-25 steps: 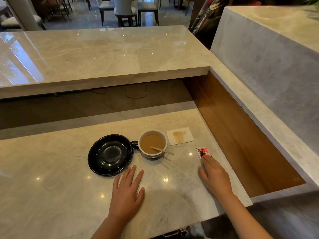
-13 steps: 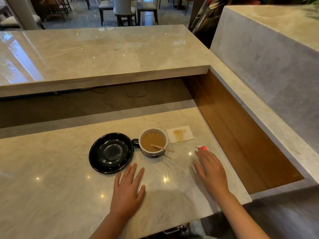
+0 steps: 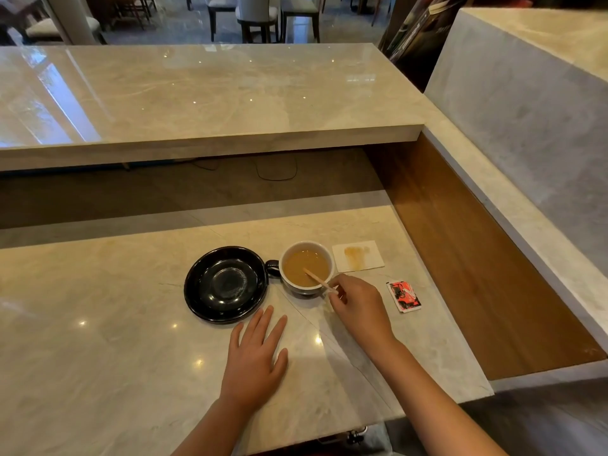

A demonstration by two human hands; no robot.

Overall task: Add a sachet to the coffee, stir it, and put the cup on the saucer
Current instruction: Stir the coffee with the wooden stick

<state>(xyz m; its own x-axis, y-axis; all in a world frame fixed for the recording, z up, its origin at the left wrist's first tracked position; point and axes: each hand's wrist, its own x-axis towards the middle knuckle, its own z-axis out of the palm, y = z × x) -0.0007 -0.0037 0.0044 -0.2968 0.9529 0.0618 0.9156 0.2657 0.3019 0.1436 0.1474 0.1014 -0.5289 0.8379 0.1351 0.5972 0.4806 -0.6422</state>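
Note:
A white cup of light brown coffee (image 3: 307, 266) with a dark handle stands on the marble counter, just right of an empty black saucer (image 3: 225, 284). A wooden stirrer (image 3: 316, 280) leans in the cup, its outer end pinched by the fingertips of my right hand (image 3: 357, 304). A red and white sachet (image 3: 403, 296) lies flat on the counter to the right of that hand, apart from it. My left hand (image 3: 255, 360) rests palm down on the counter below the saucer, fingers spread, holding nothing.
A white napkin with a brown stain (image 3: 357, 256) lies right of the cup. A raised marble bar top (image 3: 197, 93) runs behind, and a wooden recess (image 3: 460, 258) drops off at the right. The counter's front edge (image 3: 296, 436) is close to me.
My right hand left the sachet on the counter and moved left to the cup, where its fingers closed on the stirrer's end. The left hand stayed flat.

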